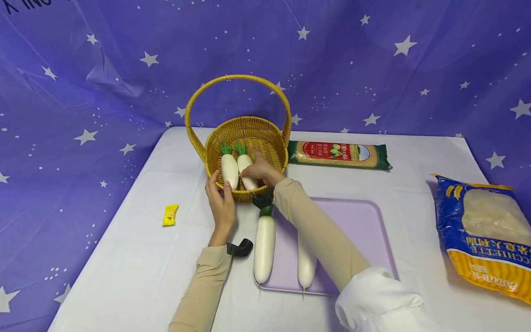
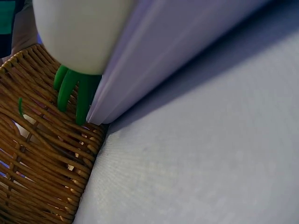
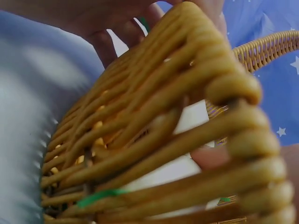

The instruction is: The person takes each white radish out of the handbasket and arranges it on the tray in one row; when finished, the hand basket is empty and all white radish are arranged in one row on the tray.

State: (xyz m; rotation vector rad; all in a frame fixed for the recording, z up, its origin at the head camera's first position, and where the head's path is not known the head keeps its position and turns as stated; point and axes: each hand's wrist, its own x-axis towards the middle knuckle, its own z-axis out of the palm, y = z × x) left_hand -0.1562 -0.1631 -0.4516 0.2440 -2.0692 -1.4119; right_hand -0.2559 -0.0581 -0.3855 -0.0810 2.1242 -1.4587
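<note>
Right hand (image 1: pixel 262 168): reaching into the basket, thumb and fingers gripping the right radish (image 1: pixel 244 162); hand on the radish's right side, across its length.
Left hand (image 1: pixel 222 207): fingers extended at the near left rim, thumb spread apart; whether the thumb touches rim or radish, cannot tell.
Left radish (image 1: pixel 230 171): beside the right one, directly beyond the left hand and nearer to it than to the other. Both radishes: white, long axis running near to far, green tops at the far end.
Basket (image 1: pixel 245 121): yellow wicker, upright, tall arched handle.
Tray (image 1: pixel 361 230): lilac, flat, just on the near side of the basket, beneath the right forearm. On it, two longer radishes, one (image 1: pixel 264 249) along the left edge, one (image 1: pixel 306 267) partly hidden by the sleeve; tips toward the person.
Sweet (image 1: pixel 169 215): yellow wrapper, left of the left hand.
Spaghetti packet (image 1: pixel 340 155): lying lengthwise, right of the basket.
Pasta bag (image 1: pixel 491 235): blue and orange, far right.
Bench (image 1: pixel 124 276): white covering.
Backdrop (image 1: pixel 332 60): purple cloth, white stars.
</note>
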